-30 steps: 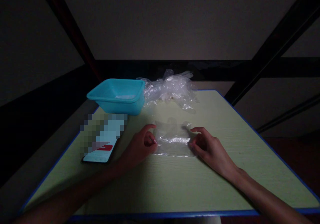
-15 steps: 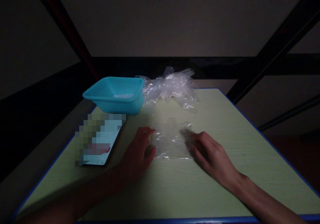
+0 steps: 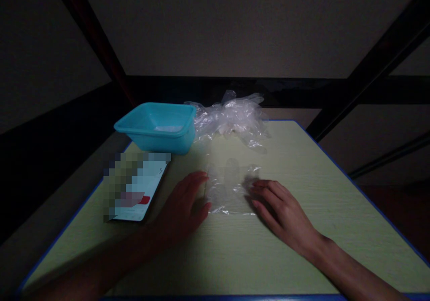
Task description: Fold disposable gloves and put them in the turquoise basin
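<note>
A clear disposable plastic glove [image 3: 231, 193] lies folded flat on the table between my two hands, its finger outlines faintly visible. My left hand [image 3: 183, 202] is at its left edge, thumb and fingers apart in a loose C shape, fingertips close to or touching the film. On the opposite edge my right hand [image 3: 280, 207] rests with fingers stretched forward and thumb apart from them; its fingertips are at the film. Neither hand grips anything. Behind the flat glove is a crumpled pile of clear plastic gloves [image 3: 235, 113].
A blue plastic basin [image 3: 157, 135] stands at the back left, with something pale inside. In front of it lies a phone [image 3: 141, 193] with its screen lit, partly pixelated. The pale table [image 3: 322, 193] has a blue edge; dark rails and a wall stand behind.
My right hand has shifted slightly left and its fingers have stretched out more. My left hand's fingers have straightened a little. The glove stays in place between them.
</note>
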`<state>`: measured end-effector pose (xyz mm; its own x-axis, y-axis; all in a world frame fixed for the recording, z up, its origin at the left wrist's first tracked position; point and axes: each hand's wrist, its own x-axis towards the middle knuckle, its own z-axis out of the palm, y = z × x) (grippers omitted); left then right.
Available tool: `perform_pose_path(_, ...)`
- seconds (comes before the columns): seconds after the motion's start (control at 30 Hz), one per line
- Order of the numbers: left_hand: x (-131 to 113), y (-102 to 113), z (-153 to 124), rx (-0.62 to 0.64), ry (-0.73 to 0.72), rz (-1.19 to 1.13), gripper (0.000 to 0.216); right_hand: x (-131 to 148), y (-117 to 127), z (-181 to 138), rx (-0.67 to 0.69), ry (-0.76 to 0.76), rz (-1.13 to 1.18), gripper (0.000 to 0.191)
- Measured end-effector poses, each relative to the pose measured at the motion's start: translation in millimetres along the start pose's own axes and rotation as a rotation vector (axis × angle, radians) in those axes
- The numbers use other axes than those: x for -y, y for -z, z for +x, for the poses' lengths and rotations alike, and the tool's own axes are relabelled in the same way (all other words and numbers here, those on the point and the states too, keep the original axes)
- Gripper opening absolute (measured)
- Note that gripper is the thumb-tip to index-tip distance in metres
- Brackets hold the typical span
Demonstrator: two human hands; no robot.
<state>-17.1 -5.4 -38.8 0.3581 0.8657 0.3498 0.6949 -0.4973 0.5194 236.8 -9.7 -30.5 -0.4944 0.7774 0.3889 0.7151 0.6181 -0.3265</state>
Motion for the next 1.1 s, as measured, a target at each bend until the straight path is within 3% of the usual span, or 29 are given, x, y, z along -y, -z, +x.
perform_pose_path(0.37,-6.8,-5.0,12.8,0.021,0.458,-0.684,0.039,-0.1,-2.0,-0.3,0.017,0.008,0.011,0.02)
perform_pose_path(0.53,-4.0,-5.4,19.2,0.037,0.518,-0.85,0.041,0.1,-2.7,0.5,0.038,0.039,0.016,0.022)
perform_pose_path(0.7,-6.3,-1.7,17.9,-0.014,0.45,-0.697,0.035,0.5,-2.1,-0.1,0.054,0.054,0.005,0.023)
perform_pose_path(0.83,-9.4,-0.3,10.8,-0.063,0.092,-0.353,0.025,1.1,-1.2,-0.4,0.077,0.081,0.003,0.024)
perform_pose_path(0.9,-10.1,-1.6,7.2,-0.03,-0.019,-0.256,0.021,1.5,-0.8,-0.3,0.083,0.1,0.002,0.027)
perform_pose_path(1.03,-10.7,-3.1,3.4,0.079,-0.048,-0.172,0.018,2.4,0.2,0.2,0.095,0.141,0.01,0.031)
perform_pose_path(1.1,-11.3,-1.8,3.5,0.151,-0.165,-0.116,0.014,3.2,0.8,0.7,0.111,0.161,0.006,0.033)
